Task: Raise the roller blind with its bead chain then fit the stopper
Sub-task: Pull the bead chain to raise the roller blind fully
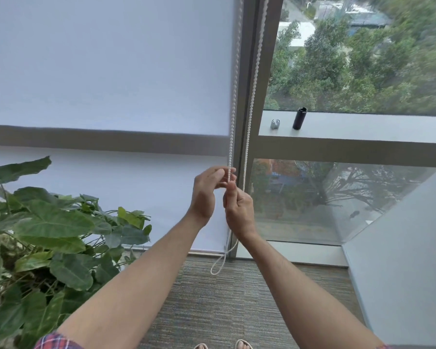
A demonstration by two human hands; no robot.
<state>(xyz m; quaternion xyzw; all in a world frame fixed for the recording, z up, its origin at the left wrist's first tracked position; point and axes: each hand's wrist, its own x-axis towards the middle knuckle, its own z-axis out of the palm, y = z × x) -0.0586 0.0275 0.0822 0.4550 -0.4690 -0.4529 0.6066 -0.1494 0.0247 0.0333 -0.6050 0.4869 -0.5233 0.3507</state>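
Note:
A white roller blind [106,71] covers the left window down to near the floor. Its white bead chain [233,102] hangs in two strands beside the grey window post and loops just above the carpet. My right hand [238,210] is closed around the left strand, thumb up. My left hand [207,191] sits just above and left of it, fingers curled loosely at the same strand. A small silver stopper [275,123] lies on the grey window ledge [363,127] to the right, apart from both hands.
A black cylinder [299,118] stands on the ledge next to the stopper. A big leafy plant [48,235] fills the lower left. A grey wall [400,260] closes the right side. Carpet [224,298] lies underfoot, my sandalled toes at the bottom edge.

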